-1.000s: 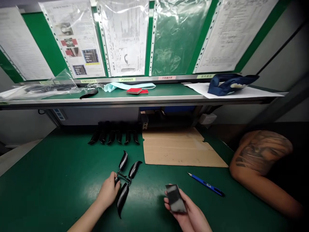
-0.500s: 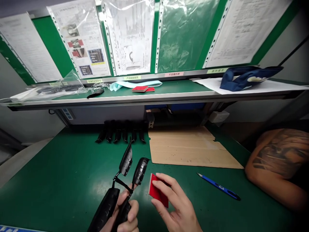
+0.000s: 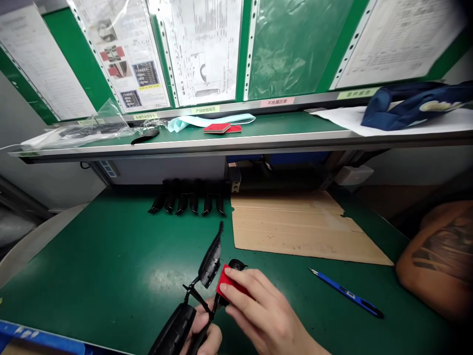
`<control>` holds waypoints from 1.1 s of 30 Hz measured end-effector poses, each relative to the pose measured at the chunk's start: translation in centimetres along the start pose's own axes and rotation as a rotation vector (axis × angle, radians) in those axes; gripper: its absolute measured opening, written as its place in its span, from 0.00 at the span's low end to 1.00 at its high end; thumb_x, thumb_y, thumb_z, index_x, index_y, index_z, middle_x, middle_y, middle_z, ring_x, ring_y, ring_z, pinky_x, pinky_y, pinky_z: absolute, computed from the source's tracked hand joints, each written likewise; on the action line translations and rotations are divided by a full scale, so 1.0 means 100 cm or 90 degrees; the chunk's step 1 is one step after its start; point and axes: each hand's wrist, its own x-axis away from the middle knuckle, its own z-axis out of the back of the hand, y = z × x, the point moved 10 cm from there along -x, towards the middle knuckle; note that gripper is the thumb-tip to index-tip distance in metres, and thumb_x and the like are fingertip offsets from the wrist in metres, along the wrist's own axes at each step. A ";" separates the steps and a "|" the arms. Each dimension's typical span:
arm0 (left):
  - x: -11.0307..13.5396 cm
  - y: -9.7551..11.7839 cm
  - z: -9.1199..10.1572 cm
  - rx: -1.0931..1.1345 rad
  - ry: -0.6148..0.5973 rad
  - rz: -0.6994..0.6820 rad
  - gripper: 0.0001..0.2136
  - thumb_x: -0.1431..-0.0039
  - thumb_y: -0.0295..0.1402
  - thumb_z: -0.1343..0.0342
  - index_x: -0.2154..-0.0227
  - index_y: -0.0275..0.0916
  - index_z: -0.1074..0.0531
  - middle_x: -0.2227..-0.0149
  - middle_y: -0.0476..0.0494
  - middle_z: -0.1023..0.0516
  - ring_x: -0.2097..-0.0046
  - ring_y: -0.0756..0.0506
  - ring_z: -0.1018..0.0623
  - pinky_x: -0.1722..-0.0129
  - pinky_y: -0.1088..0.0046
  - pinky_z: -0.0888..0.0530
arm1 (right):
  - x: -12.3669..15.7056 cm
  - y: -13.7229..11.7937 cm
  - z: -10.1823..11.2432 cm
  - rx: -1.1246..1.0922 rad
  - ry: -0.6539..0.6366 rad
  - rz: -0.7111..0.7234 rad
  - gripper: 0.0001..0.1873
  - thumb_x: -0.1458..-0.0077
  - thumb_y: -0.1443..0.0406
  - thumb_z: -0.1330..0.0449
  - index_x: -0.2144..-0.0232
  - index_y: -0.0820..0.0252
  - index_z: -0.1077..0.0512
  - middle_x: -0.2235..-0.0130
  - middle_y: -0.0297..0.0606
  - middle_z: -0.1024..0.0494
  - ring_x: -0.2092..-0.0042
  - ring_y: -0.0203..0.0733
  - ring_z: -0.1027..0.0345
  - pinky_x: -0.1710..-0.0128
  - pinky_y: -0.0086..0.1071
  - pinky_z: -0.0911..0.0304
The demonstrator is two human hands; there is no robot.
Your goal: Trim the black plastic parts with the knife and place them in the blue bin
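My left hand, low in the middle of the view, is closed around a black moulded plastic part. Several curved black pieces branch from thin stems on it. In my right hand is a flat red pad, pinched between thumb and fingers. The pad overlaps the right upper piece of the black part and appears to press against it; that piece is mostly hidden behind pad and fingers. The left upper piece points up and away, uncovered.
Several black parts stand in a row at the back. A cardboard sheet and a blue pen lie to the right. Another person's arm rests at the right edge. Red pads lie on the shelf.
My right hand has moved left with the red pad, from beside the black part onto its right piece. The black part has shifted slightly right and down, and the view has turned a little.
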 end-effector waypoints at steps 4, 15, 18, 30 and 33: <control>-0.005 0.001 -0.001 0.005 0.007 -0.010 0.10 0.38 0.37 0.51 0.62 0.39 0.28 0.80 0.54 0.39 0.84 0.57 0.45 0.83 0.79 0.49 | 0.000 -0.003 0.003 -0.007 -0.019 0.038 0.20 0.45 0.71 0.41 0.49 0.62 0.32 0.49 0.49 0.29 0.53 0.45 0.35 0.57 0.38 0.31; -0.010 0.002 0.003 -0.013 0.046 0.005 0.09 0.38 0.38 0.50 0.67 0.39 0.29 0.81 0.54 0.40 0.84 0.57 0.46 0.83 0.79 0.50 | -0.003 0.006 -0.001 -0.038 -0.060 0.011 0.18 0.43 0.71 0.44 0.49 0.60 0.33 0.49 0.48 0.28 0.54 0.44 0.35 0.58 0.38 0.31; -0.010 0.002 0.003 -0.013 0.047 -0.003 0.11 0.37 0.38 0.52 0.69 0.38 0.29 0.82 0.55 0.41 0.85 0.57 0.47 0.83 0.80 0.50 | -0.004 0.001 -0.004 -0.052 -0.088 0.034 0.18 0.43 0.70 0.43 0.50 0.61 0.32 0.50 0.47 0.28 0.54 0.44 0.35 0.57 0.38 0.32; -0.008 0.005 0.001 0.054 0.051 -0.004 0.10 0.41 0.38 0.46 0.59 0.40 0.28 0.80 0.54 0.38 0.84 0.57 0.46 0.82 0.78 0.49 | -0.003 0.051 0.007 -0.150 -0.028 -0.194 0.17 0.40 0.68 0.46 0.48 0.53 0.32 0.48 0.42 0.27 0.48 0.43 0.35 0.50 0.39 0.34; -0.007 0.000 0.012 0.086 0.082 0.015 0.10 0.40 0.37 0.46 0.59 0.41 0.27 0.81 0.55 0.37 0.84 0.57 0.46 0.80 0.78 0.49 | -0.008 0.013 -0.002 -0.253 -0.107 -0.091 0.18 0.40 0.69 0.46 0.48 0.53 0.32 0.50 0.41 0.25 0.51 0.40 0.31 0.52 0.35 0.33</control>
